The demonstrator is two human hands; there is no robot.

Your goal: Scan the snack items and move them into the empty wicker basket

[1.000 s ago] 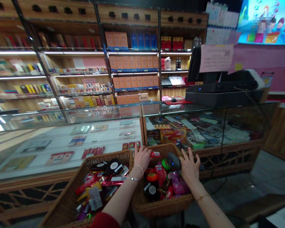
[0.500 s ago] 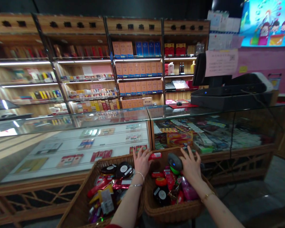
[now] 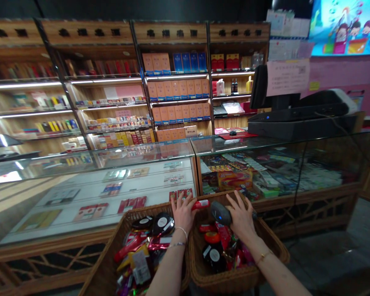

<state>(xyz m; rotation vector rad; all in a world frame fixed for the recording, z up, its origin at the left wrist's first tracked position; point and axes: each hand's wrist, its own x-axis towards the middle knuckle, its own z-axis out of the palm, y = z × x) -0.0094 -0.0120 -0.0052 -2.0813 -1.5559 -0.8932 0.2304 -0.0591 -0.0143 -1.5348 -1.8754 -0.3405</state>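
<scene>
My left hand (image 3: pixel 183 213) pinches a small red item with a white label (image 3: pixel 201 204) at its fingertips, over the shared rims of two wicker baskets. My right hand (image 3: pixel 241 219) grips a dark grey barcode scanner (image 3: pixel 221 213), its head turned left and close to the red item. Below the scanner, the right basket (image 3: pixel 223 279) holds several packets, an orange-red round piece (image 3: pixel 212 237) and a black round compact-like case (image 3: pixel 213 255). The left basket (image 3: pixel 103 246) contains two black round cases, a yellow packet and shiny pink and red packages.
A glass display counter (image 3: pixel 142 154) stands right behind the baskets, with flat packs inside. A dark cash-register terminal (image 3: pixel 274 119) rests on its right part. Shelves of boxes (image 3: pixel 179 88) line the back wall. A cable (image 3: pixel 299 181) hangs down the counter front.
My right hand has shifted left, bringing the scanner's head nearer to the red item. The green glow under the scanner is gone. My left hand stays nearly in place.
</scene>
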